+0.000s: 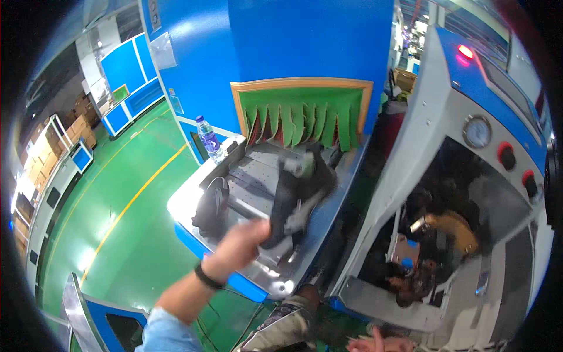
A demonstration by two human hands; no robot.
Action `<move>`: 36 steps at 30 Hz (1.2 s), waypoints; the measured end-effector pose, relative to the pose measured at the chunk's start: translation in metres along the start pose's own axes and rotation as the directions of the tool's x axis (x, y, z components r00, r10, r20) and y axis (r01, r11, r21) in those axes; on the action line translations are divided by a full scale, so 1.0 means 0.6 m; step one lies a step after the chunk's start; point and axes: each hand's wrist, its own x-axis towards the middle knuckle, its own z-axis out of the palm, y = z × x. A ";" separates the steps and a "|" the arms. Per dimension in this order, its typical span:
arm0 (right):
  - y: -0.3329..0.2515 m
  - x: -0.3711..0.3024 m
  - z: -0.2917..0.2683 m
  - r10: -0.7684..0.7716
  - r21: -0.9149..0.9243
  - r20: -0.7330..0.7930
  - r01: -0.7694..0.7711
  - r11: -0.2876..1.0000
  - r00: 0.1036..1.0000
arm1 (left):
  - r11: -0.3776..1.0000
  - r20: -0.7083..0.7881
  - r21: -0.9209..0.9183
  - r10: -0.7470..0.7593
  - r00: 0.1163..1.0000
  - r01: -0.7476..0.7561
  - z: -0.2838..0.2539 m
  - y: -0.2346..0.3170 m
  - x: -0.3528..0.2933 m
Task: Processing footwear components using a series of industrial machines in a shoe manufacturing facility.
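My left hand [242, 245], with a dark band at the wrist, reaches over the conveyor bed [246, 170] and is closed at the near edge of a black and grey shoe [302, 185]. That shoe is smeared by motion, so its exact shape is unclear. Another dark shoe [212, 205] sits on the bed to the left, apart from my hand. Low in the picture, my right hand [384, 343] is partly cut off by the edge. Its visible fingers are apart and it holds nothing that I can see, close to the front of the grey machine.
Green strips [305, 117] hang across the blue machine's opening behind the bed. A water bottle [210, 139] stands at the bed's left edge. On the right, a grey machine [404, 158] has a gauge [477, 131], red-ringed knobs and a dark cavity holding a yellowish part [454, 230].
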 end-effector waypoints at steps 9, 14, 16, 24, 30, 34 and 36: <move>-0.167 -0.088 0.144 -0.043 0.581 -0.305 0.222 0.783 0.951 | 0.897 0.495 0.314 -0.434 0.753 0.310 0.150 -0.262 -0.327; -0.155 -0.132 0.138 0.138 0.632 -0.179 0.007 0.775 0.974 | 0.901 0.511 0.149 -0.423 0.748 0.407 0.203 -0.231 -0.303; -0.136 -0.148 0.127 0.174 0.649 -0.135 -0.046 0.759 0.975 | 0.853 0.516 0.198 -0.510 0.688 0.483 0.198 -0.257 -0.302; 0.086 -0.134 -0.034 -0.145 0.573 0.147 0.035 0.819 0.978 | 0.811 0.703 0.564 -0.371 0.607 -0.158 0.249 -0.240 -0.253; -0.379 -0.121 -0.038 -0.504 -0.269 -0.536 0.429 0.862 0.677 | 0.937 0.596 0.335 -0.295 0.747 0.102 0.329 -0.157 -0.270; -0.490 -0.074 -0.088 -0.580 -0.629 -0.416 0.240 0.740 0.700 | 0.932 0.480 0.127 -0.357 0.801 0.339 0.346 -0.166 -0.162; -0.527 -0.033 -0.095 -0.494 -0.470 -0.454 0.272 0.840 0.741 | 0.926 0.494 0.098 -0.364 0.790 0.365 0.361 -0.164 -0.137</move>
